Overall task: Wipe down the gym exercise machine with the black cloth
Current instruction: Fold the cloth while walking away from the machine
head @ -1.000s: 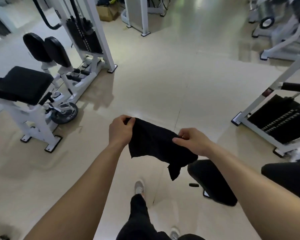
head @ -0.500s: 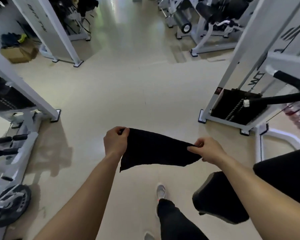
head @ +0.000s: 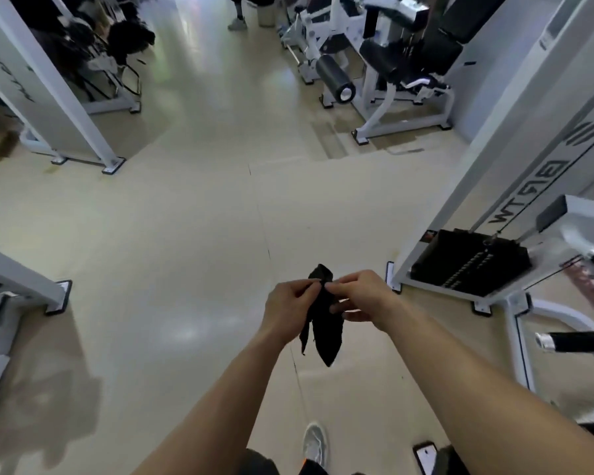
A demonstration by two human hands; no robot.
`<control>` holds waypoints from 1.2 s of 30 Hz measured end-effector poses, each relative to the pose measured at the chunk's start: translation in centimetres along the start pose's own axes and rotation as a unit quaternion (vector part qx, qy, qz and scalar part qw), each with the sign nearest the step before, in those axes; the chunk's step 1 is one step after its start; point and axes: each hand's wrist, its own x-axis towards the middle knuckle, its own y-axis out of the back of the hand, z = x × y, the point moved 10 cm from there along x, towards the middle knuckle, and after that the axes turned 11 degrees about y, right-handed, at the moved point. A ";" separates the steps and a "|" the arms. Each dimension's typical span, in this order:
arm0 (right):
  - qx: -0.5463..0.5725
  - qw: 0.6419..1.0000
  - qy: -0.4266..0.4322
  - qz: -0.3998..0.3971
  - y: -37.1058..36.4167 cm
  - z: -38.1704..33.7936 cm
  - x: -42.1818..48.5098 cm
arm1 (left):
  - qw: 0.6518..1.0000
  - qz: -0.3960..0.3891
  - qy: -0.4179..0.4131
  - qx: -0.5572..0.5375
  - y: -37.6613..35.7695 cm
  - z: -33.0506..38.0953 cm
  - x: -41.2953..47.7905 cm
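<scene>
Bringing left hand (head: 288, 308) and right hand (head: 364, 296) together since the earlier stretch, fingers (head: 338, 282) clamping black cloth (head: 324, 334), dangling lengthwise, tip pointing down.

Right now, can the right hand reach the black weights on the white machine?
Probably yes, with a lean. The black weights lie just right of the right hand, nothing between them but open floor. That hand pinches the black cloth with the left hand.
</scene>
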 end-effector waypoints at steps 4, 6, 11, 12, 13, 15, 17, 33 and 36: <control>0.056 0.997 -0.013 0.050 0.7 -4.0 4.7 | 0.998 -0.007 -0.053 0.041 1.7 4.5 4.9; 0.082 0.994 -0.023 0.075 1.0 -5.5 7.2 | 0.996 -0.021 -0.071 0.057 2.6 6.4 7.7; 0.116 0.984 -0.051 0.123 0.7 -9.5 13.8 | 0.979 -0.083 -0.133 0.133 5.2 10.4 14.4; 0.116 0.983 -0.056 0.129 0.4 -10.4 15.1 | 0.975 -0.098 -0.139 0.147 6.1 11.0 16.0; 0.113 0.983 -0.058 0.133 0.2 -11.5 16.3 | 0.970 -0.111 -0.146 0.160 7.0 11.5 17.6; 0.109 0.982 -0.060 0.139 -0.5 -13.8 18.4 | 0.960 -0.134 -0.158 0.186 8.9 12.7 20.6; 0.093 0.983 -0.058 0.148 -1.0 -15.9 20.2 | 0.950 -0.150 -0.174 0.212 10.4 14.3 23.3; -0.084 0.978 0.084 0.169 8.3 -24.8 39.5 | 0.887 -0.296 -0.233 0.269 8.4 30.7 46.5; -0.047 0.973 0.098 0.205 13.0 -25.8 44.0 | 0.887 -0.300 -0.230 0.266 6.3 34.7 52.2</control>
